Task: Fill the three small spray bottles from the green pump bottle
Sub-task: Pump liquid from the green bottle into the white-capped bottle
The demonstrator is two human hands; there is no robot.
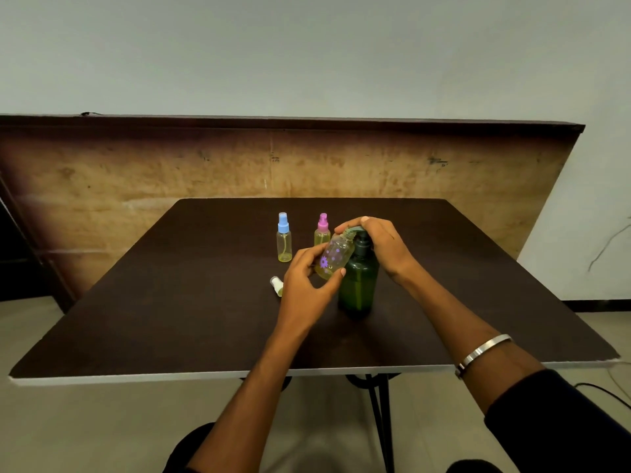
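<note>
A dark green pump bottle [358, 285] stands upright near the middle of the dark table [170, 302]. My right hand [379, 244] lies over its pump head, fingers curled over the spout. My left hand [307, 285] holds a small uncapped spray bottle [336, 256] with purple flowers, tilted, its mouth up under the pump spout; yellowish liquid sits in its bottom. A white spray cap [276, 285] lies on the table just left of my left hand. Behind stand a blue-capped spray bottle [284, 237] and a pink-capped spray bottle [322, 230], both upright with yellowish liquid.
A wooden board [136, 172] leans upright behind the table's far edge. The table's front edge [205, 377] runs close to my body. Black metal legs [379, 414] show under the table. A cable [604, 390] lies on the floor at the right.
</note>
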